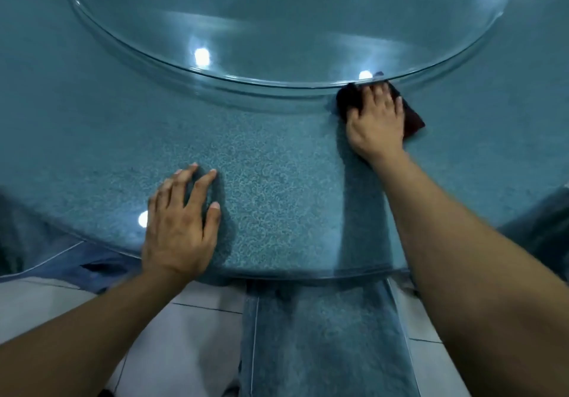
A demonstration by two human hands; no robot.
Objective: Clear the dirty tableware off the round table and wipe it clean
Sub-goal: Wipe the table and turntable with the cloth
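The round table (277,156) has a glass top over a teal patterned cloth. No tableware shows on the part in view. My right hand (377,119) presses flat on a dark maroon cloth (412,119), which lies against the rim of the raised glass turntable (277,27). The cloth's far corner reaches under that rim. My left hand (181,221) rests flat on the glass near the table's front edge, fingers spread, with nothing under it.
The teal tablecloth (323,335) hangs down over the front edge between my arms. Pale floor tiles (191,335) lie below. Ceiling lights reflect as bright spots on the glass.
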